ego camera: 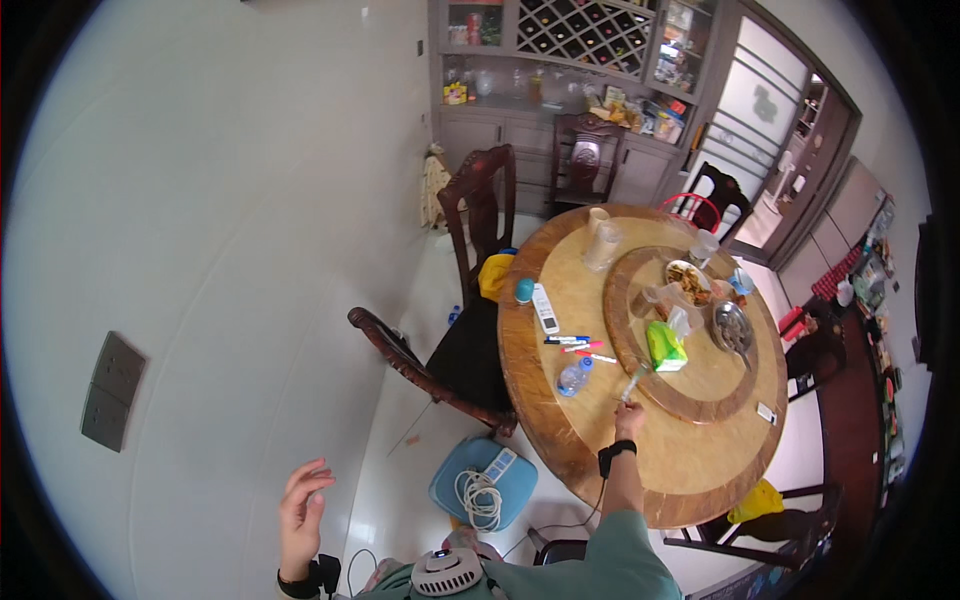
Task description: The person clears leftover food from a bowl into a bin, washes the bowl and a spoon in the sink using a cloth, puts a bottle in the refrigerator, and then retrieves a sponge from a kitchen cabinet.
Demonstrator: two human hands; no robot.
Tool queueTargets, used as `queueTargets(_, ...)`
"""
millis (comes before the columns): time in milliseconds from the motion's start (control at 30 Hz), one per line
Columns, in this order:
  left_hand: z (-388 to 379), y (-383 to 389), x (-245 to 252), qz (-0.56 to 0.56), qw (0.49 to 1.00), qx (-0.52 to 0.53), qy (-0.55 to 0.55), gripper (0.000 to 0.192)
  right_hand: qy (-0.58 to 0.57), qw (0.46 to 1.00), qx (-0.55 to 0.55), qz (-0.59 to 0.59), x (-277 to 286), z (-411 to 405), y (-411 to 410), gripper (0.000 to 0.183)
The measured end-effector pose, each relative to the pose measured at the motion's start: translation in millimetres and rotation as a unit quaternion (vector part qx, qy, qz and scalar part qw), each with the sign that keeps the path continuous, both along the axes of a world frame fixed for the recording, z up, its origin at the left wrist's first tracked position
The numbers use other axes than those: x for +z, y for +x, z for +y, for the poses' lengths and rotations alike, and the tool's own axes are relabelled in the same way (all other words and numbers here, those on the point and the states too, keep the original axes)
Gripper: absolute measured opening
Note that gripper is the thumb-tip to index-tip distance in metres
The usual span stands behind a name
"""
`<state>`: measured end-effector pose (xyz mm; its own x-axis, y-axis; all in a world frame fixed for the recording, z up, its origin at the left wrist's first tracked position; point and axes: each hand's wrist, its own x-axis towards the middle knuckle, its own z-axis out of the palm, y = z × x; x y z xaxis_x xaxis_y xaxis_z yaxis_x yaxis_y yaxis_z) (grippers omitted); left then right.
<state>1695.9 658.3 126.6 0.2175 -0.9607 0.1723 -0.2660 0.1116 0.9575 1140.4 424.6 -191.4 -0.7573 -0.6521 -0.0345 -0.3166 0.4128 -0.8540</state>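
Note:
My right hand (629, 421) reaches over the round table and grips a slim, whitish, marker-like pen (631, 384) with a greenish far end, blurred. Left of it a clear plastic bottle (574, 377) with a blue cap lies on the tabletop. Just beyond the bottle are several whiteboard markers (574, 345) in blue, black, pink and red. Further back are a white remote control (546, 308) and a teal round object (524, 290). My left hand (301, 510) is raised near the wall, holding nothing, its fingers apart.
On the table's turntable (697, 411) stand a green tissue pack (666, 346), a metal bowl (732, 328) and a plate of food (688, 283). Carved wooden chairs (472, 360) surround the table. A blue stool (517, 499) carries a coiled white power strip (480, 499).

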Motion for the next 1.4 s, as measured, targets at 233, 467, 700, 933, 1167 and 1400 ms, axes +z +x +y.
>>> queueTargets(233, 5, 4, -20, -0.024, 0.995, -0.093, -0.003, 0.018, -0.275, 0.933, -0.078, -0.217, 68, 195, 90, 0.014)
queueTargets(467, 28, -53, -45, -0.014, 0.913, -0.404, -0.056, 0.02, -0.286, 0.931, -0.089, -0.208, 169, 422, 206, 0.011)
queueTargets(700, 141, -140, -46, -0.022, 0.707, -0.707, -0.023, 0.018, -0.256, 0.919, -0.241, -0.178, 223, 644, 295, 0.023)
queueTargets(933, 295, -220, -41, -0.037, 0.524, -0.85, -0.038, 0.019, -0.21, 0.872, -0.437, -0.065, 212, 815, 305, 0.009)
queueTargets(1167, 467, -307, -65, -0.054, 0.393, -0.918, 0.008, 0.023, -0.292, 0.83, -0.469, -0.075, 172, 990, 219, 0.007)
queueTargets(1400, 619, -421, -59, -0.024, 0.366, -0.928, 0.069, 0.021, -0.294, 0.864, -0.37, -0.175, 185, 1089, 86, 0.006)
